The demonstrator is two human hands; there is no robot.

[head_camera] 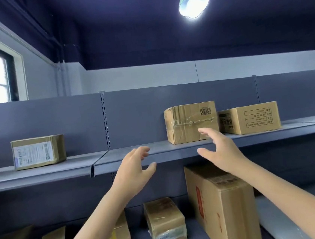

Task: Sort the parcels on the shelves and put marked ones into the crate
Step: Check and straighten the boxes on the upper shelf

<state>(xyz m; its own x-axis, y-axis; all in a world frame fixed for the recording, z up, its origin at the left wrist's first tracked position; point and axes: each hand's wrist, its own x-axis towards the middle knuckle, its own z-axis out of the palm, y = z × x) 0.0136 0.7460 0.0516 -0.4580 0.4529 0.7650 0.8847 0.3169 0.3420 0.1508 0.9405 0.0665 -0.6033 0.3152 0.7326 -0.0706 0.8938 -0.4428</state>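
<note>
Hands raised toward upper grey metal shelf (156, 151): left hand (134, 169) and right hand (222, 149) both empty, fingers spread. Crumpled brown cardboard parcel with barcode (190, 122) sits at one o'clock; best gripped by opposite sides. Crate unseen.

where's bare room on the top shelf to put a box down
Bare shelf runs between the white-labelled box and the barcode box. The barcode box crowds against the printed box; more bare shelf lies right of that.
</note>
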